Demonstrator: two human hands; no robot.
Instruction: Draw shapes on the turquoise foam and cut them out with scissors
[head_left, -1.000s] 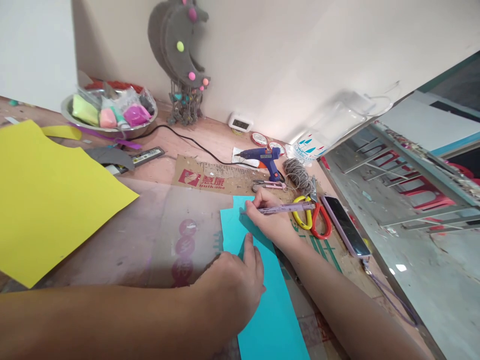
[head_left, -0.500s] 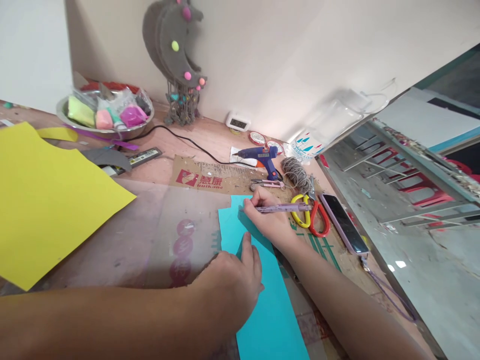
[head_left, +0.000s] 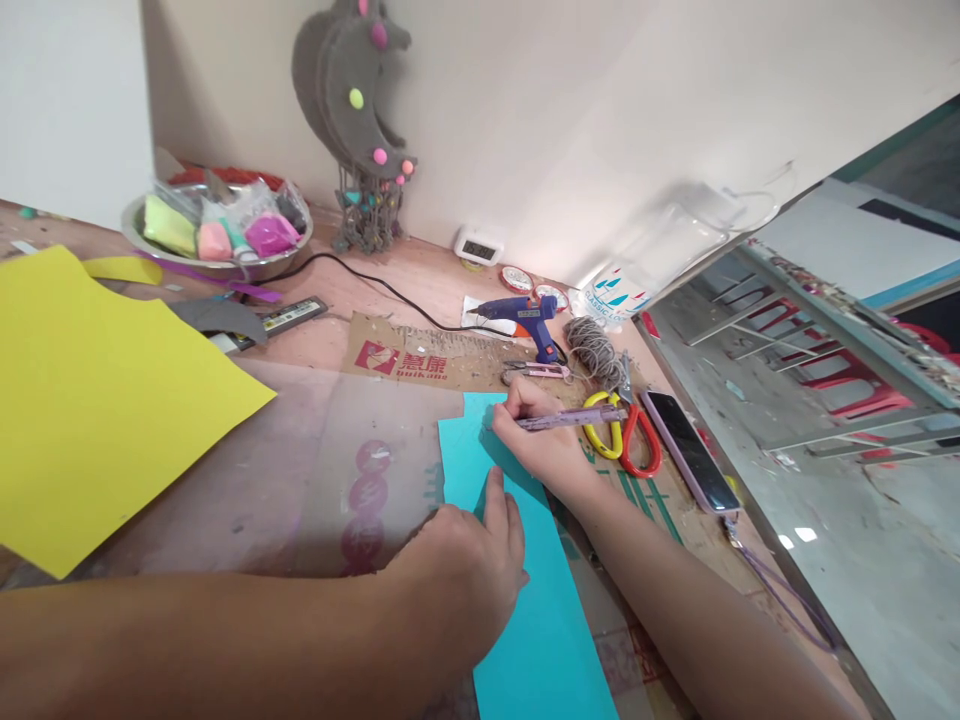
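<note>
A long sheet of turquoise paper [head_left: 536, 620] lies on the work surface, its far end cut in a step. My left hand [head_left: 469, 560] rests on the sheet with fingers stretched out, pressing it flat. My right hand [head_left: 540, 435] is closed around a purple pen [head_left: 574, 418] near the far end of the paper; the pen's tip is hidden by the fingers. Just right of that hand lie scissors [head_left: 622, 435] with one yellow and one red handle. Beyond it are small pink thread snips [head_left: 536, 371] and a blue hot glue gun [head_left: 525, 318].
Yellow paper [head_left: 112, 400] covers the left side. A metal bowl [head_left: 217, 262] of bagged coloured clay stands at the back left. Grey yarn [head_left: 592, 348], a small digital clock [head_left: 478, 245] and a phone [head_left: 691, 450] are on the table, whose right edge drops to the floor.
The pen in my right hand has tilted slightly, its rear end a little higher. My left hand stays in place on the paper. The whole view has shifted very slightly.
</note>
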